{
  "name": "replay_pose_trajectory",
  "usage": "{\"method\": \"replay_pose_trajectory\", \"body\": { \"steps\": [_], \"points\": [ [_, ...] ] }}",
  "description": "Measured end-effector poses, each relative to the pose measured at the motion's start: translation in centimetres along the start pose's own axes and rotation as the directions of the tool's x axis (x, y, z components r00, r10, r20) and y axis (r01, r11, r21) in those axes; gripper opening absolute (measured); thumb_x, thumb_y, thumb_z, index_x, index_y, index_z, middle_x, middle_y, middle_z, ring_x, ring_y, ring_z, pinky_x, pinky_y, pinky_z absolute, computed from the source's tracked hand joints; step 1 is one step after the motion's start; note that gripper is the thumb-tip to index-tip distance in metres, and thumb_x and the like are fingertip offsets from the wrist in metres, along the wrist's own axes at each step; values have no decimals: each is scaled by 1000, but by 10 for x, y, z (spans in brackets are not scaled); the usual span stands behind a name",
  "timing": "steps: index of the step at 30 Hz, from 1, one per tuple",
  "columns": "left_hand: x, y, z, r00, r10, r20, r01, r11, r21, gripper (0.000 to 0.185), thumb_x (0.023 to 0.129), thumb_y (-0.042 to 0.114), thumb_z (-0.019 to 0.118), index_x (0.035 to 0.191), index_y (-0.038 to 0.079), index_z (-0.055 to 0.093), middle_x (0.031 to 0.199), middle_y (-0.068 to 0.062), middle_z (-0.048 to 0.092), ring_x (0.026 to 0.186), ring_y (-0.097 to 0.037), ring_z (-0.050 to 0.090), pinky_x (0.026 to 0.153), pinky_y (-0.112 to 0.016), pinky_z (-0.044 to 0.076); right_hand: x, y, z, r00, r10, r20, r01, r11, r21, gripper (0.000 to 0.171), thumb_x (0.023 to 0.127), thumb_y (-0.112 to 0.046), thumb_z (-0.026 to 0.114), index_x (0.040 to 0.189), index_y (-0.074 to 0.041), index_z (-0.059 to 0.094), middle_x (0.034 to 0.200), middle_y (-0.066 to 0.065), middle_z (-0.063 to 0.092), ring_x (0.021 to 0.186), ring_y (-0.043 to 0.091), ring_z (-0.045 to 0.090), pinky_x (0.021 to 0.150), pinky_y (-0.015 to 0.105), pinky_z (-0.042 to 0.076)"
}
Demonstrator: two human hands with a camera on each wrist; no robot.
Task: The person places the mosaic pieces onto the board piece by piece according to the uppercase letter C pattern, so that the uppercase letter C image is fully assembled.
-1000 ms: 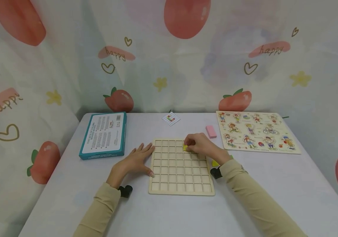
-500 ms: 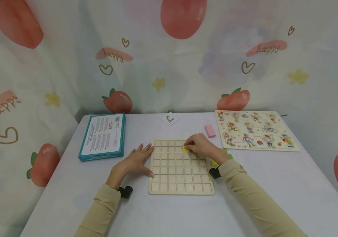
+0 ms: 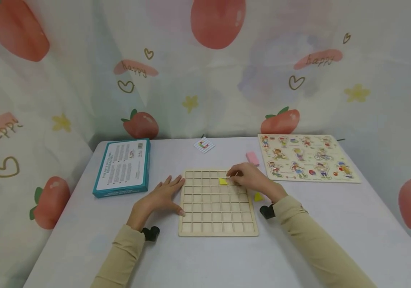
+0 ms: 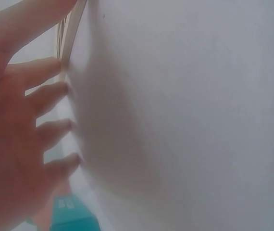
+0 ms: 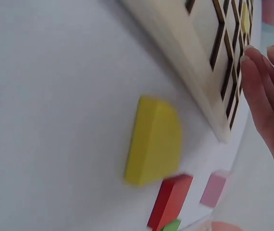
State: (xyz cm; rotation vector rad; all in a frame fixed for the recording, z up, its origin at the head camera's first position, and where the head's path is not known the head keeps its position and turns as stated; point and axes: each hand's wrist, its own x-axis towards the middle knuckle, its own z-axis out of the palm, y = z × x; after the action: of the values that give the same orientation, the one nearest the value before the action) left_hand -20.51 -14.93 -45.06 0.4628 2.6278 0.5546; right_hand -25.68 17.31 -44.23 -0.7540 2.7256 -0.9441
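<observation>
A wooden grid board (image 3: 218,232) lies flat in the middle of the table in the head view. One yellow piece (image 3: 223,181) sits in a cell of its second row from the back. Just right of that piece, my right hand (image 3: 250,178) hovers over the board, fingers bent and holding nothing. The right wrist view has these fingertips (image 5: 248,58) apart from the yellow piece. My left hand (image 3: 162,197) spreads its fingers along the board's left edge, thumb at the rim. A yellow block with a slanted side (image 5: 154,139) lies beside the board, under my right wrist.
Near the yellow block lie a red block (image 5: 171,199), a bit of green (image 5: 172,225) and a pink block (image 3: 252,158). A teal box (image 3: 122,167) stands left, a small patterned grid card (image 3: 204,145) at the back, a picture puzzle board (image 3: 288,162) at the right.
My right hand has let go of the yellow piece, which stays in its cell, and has moved slightly right. My left hand keeps its place at the board; the head view shifts slightly.
</observation>
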Motion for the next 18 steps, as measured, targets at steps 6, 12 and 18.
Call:
{"method": "replay_pose_trajectory", "body": {
  "steps": [6, 12, 18],
  "points": [
    [-1, 0, 0, 1000, 18, -10, -18, 1000, -6, 113, 66, 43, 87, 156, 14, 22, 165, -5, 12, 152, -36, 2, 123, -56, 6, -18, 9, -11, 999, 18, -46, -18, 1000, -10, 16, 89, -9, 66, 103, -8, 74, 95, 6, 74, 78, 12, 63, 73, 28, 52],
    [0, -1, 2, 1000, 22, -3, -22, 999, -26, 112, 67, 42, 87, 155, 16, 23, 165, -5, 12, 152, -36, 1, 123, -56, 5, -36, 24, -20, 995, 67, -68, -69, 997, -24, 16, 90, -11, 67, 104, -10, 74, 96, 4, 73, 80, 15, 61, 66, 25, 52],
    [-2, 0, 2, 1000, 17, -7, -18, 999, -27, 111, 66, 43, 87, 155, 18, 25, 165, -6, 13, 152, -37, 0, 122, -58, 4, -51, 38, -26, 992, 88, -92, -93, 994, -58, 16, 88, -11, 69, 104, -9, 75, 94, 3, 73, 80, 15, 60, 65, 24, 51]
  ]
}}
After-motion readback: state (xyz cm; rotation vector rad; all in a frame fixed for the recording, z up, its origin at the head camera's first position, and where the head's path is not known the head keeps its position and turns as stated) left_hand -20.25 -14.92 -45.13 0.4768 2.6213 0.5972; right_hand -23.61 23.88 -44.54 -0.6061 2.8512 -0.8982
